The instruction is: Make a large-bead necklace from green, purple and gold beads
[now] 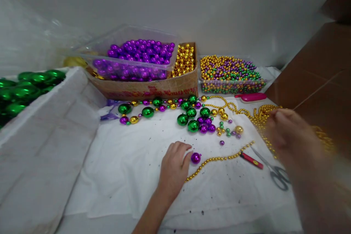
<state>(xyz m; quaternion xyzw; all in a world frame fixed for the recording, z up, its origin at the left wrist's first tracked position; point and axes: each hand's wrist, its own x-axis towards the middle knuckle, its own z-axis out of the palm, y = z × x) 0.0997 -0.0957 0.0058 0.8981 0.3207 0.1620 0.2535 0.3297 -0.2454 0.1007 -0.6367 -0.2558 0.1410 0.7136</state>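
Observation:
My left hand (175,162) rests low over the white cloth, fingers curved, with a small gap between thumb and fingertips. A shiny purple ball (195,158) with a small loop sits right by the thumb tip; whether they touch is unclear. From beside this hand, a gold bead strand (216,159) runs right across the cloth. My right hand (290,131) is raised at the right, smeared by motion, near a heap of gold bead strands (261,117). Its fingers look bent, but what they hold, if anything, cannot be made out. Scissors (276,177) and a red lighter (252,160) lie between the hands.
A mixed bead garland (148,112) and loose green balls (193,125) lie toward the back. Behind stand a purple-ball tub (123,62) in a cardboard box (164,89) and a small-bead tub (233,87). A white foam box (55,153) flanks the left. A pink object (253,97) lies right.

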